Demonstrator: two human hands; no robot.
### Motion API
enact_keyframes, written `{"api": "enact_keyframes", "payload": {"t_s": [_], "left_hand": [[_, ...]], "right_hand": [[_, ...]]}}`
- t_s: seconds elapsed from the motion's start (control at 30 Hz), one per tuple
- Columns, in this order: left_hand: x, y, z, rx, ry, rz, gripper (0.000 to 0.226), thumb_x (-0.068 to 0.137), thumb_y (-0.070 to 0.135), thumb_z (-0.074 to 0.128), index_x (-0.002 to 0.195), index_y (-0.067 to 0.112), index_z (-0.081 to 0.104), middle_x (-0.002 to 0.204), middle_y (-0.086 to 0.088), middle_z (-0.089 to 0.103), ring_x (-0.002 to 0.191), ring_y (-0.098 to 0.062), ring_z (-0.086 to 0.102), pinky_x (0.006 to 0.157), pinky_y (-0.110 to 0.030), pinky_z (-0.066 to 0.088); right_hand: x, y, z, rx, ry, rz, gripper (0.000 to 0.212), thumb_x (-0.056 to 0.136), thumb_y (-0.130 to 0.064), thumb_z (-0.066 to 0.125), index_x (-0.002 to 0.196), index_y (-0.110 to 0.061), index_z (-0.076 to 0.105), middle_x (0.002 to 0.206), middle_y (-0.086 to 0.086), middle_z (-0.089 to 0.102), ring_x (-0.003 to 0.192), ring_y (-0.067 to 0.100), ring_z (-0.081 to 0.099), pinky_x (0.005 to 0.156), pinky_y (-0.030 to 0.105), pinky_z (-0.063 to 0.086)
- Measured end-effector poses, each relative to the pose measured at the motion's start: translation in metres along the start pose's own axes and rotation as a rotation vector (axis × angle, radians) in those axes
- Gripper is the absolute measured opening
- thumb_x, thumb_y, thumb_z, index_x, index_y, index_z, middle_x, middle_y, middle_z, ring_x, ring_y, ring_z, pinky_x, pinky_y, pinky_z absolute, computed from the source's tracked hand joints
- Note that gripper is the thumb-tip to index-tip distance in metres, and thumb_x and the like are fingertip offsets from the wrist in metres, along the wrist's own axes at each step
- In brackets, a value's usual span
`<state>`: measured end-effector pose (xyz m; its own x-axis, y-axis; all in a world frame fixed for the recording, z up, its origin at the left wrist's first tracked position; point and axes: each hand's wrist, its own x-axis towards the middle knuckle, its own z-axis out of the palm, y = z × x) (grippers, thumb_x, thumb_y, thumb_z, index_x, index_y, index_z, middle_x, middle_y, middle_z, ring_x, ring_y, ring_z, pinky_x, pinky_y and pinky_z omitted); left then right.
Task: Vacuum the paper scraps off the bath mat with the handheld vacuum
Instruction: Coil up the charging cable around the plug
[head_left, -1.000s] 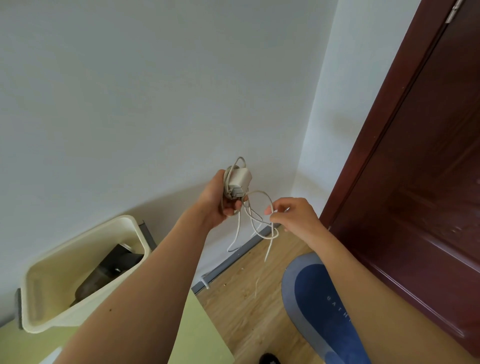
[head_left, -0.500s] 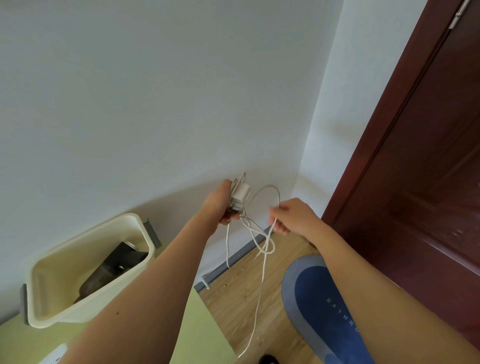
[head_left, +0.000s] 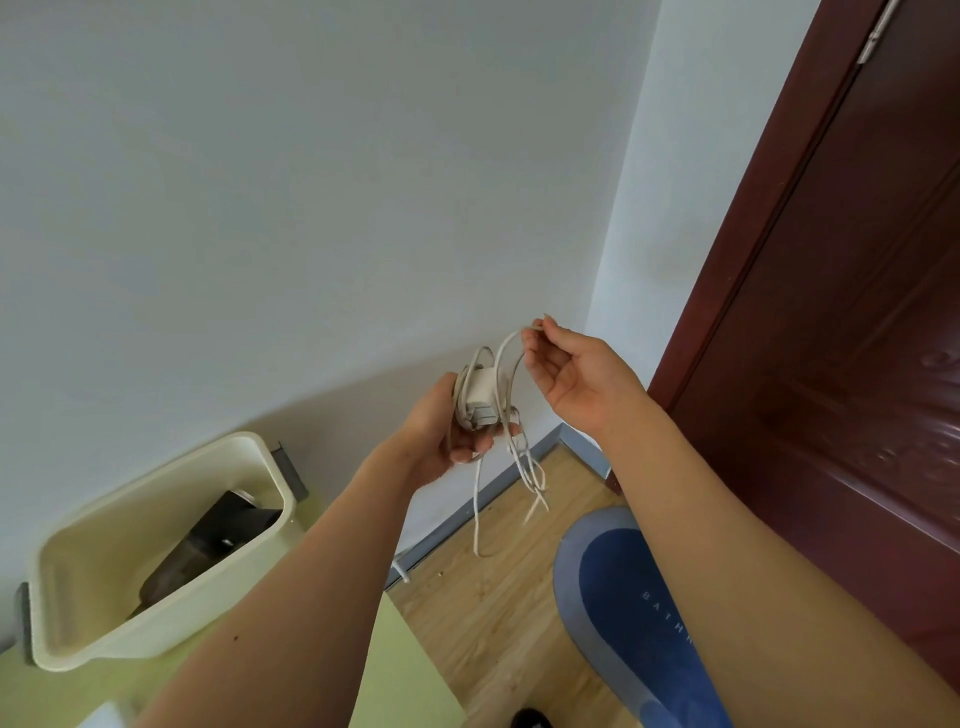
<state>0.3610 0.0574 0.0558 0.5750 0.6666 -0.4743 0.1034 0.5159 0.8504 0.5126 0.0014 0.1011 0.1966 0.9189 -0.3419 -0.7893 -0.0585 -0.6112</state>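
Low on our right, a blue bath mat (head_left: 613, 587) lies on the wood floor (head_left: 493, 613). Low on our left, a cream bin (head_left: 130, 642) holds a dark object (head_left: 208, 540), probably the handheld vacuum, slanting up toward the wall (head_left: 311, 208). Farther out, our left hand (head_left: 441, 431) grips a white charger (head_left: 480, 395) wound in its cord (head_left: 476, 509). Our right hand (head_left: 576, 379) pinches a loop of it. The bin sits down-left of the left hand, the nearer one.

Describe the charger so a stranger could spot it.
Face the white wall, then drop to the two hands raised in front of it. The left hand grips the charger: a small white block, the only boxy thing there, with a thin cord looping from it to the right hand.
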Motion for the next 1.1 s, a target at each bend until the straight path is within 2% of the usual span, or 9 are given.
{"api": "enact_keyframes", "payload": {"t_s": [0.13, 0.33, 0.43, 0.5, 0.57, 0.8, 0.9, 1.0, 1.1], "left_hand": [[-0.006, 0.0, 0.004, -0.083, -0.089, -0.039, 0.046, 0.098, 0.037, 0.025, 0.088, 0.005, 0.056, 0.08, -0.022, 0.07, 0.042, -0.019, 0.05, 0.033, -0.017, 0.026], [0.0, 0.0, 0.008, -0.243, -0.006, -0.055, 0.043, 0.095, 0.039, 0.032, 0.081, 0.007, 0.056, 0.067, -0.016, 0.062, 0.04, -0.02, 0.05, 0.03, -0.014, 0.025], [0.002, 0.001, 0.005, -0.331, 0.033, -0.055, 0.041, 0.094, 0.038, 0.033, 0.077, 0.007, 0.055, 0.065, -0.015, 0.061, 0.04, -0.02, 0.052, 0.03, -0.014, 0.025], [0.002, 0.003, 0.004, -0.351, 0.053, -0.043, 0.039, 0.093, 0.037, 0.033, 0.077, 0.008, 0.054, 0.063, -0.013, 0.06, 0.039, -0.02, 0.052, 0.03, -0.013, 0.024], [0.003, 0.006, 0.003, -0.347, 0.07, -0.035, 0.039, 0.093, 0.037, 0.033, 0.075, 0.009, 0.054, 0.062, -0.012, 0.06, 0.038, -0.019, 0.051, 0.031, -0.012, 0.023], [0.004, 0.011, -0.004, -0.226, 0.193, 0.023, 0.042, 0.095, 0.034, 0.025, 0.075, 0.009, 0.051, 0.057, -0.013, 0.06, 0.039, -0.02, 0.044, 0.033, -0.011, 0.022], [0.003, 0.012, -0.005, -0.119, 0.25, 0.045, 0.04, 0.095, 0.032, 0.022, 0.079, 0.01, 0.051, 0.062, -0.015, 0.063, 0.039, -0.019, 0.041, 0.035, -0.014, 0.02], [0.001, 0.011, -0.003, -0.034, 0.281, 0.055, 0.045, 0.094, 0.029, 0.022, 0.07, 0.011, 0.055, 0.063, -0.013, 0.063, 0.041, -0.017, 0.04, 0.039, -0.017, 0.019], [0.002, 0.008, -0.002, -0.004, 0.283, 0.043, 0.045, 0.094, 0.029, 0.021, 0.071, 0.011, 0.056, 0.061, -0.012, 0.063, 0.037, -0.017, 0.041, 0.038, -0.016, 0.02]], "right_hand": [[0.005, 0.001, -0.002, 0.05, 0.04, -0.048, 0.012, 0.096, -0.008, 0.057, 0.089, -0.001, 0.062, 0.074, 0.011, 0.074, 0.065, 0.014, 0.073, 0.061, 0.023, 0.06], [0.005, 0.005, -0.024, -0.007, 0.157, -0.063, 0.012, 0.094, -0.012, 0.062, 0.088, -0.003, 0.066, 0.079, 0.009, 0.071, 0.065, 0.012, 0.071, 0.06, 0.021, 0.06], [-0.003, 0.007, -0.041, -0.5, 0.189, 0.022, 0.013, 0.089, -0.018, 0.068, 0.087, -0.005, 0.069, 0.067, 0.005, 0.066, 0.048, 0.007, 0.058, 0.045, 0.017, 0.05], [-0.01, 0.017, -0.05, -1.039, 0.074, 0.16, 0.012, 0.085, -0.013, 0.072, 0.095, -0.007, 0.072, 0.07, 0.007, 0.068, 0.045, 0.006, 0.051, 0.045, 0.016, 0.045], [-0.012, 0.034, -0.057, -1.338, -0.058, 0.242, 0.018, 0.082, -0.01, 0.073, 0.1, -0.012, 0.074, 0.071, 0.006, 0.071, 0.045, 0.006, 0.052, 0.046, 0.017, 0.045], [0.006, 0.053, -0.067, -1.849, -0.023, -0.102, 0.016, 0.09, -0.023, 0.062, 0.086, -0.012, 0.073, 0.08, 0.005, 0.072, 0.075, 0.019, 0.069, 0.073, 0.035, 0.058], [0.008, 0.037, -0.055, -1.668, 0.006, -0.094, 0.021, 0.096, -0.016, 0.053, 0.08, -0.01, 0.066, 0.082, 0.009, 0.073, 0.071, 0.018, 0.072, 0.061, 0.024, 0.058], [0.003, 0.02, -0.032, -1.063, 0.049, -0.098, 0.021, 0.101, -0.011, 0.047, 0.087, -0.002, 0.06, 0.081, 0.019, 0.072, 0.066, 0.026, 0.071, 0.058, 0.026, 0.059], [-0.002, 0.0, -0.011, -0.525, 0.06, -0.153, 0.024, 0.105, -0.015, 0.038, 0.087, -0.005, 0.052, 0.07, 0.017, 0.071, 0.055, 0.021, 0.068, 0.052, 0.025, 0.058]]}}
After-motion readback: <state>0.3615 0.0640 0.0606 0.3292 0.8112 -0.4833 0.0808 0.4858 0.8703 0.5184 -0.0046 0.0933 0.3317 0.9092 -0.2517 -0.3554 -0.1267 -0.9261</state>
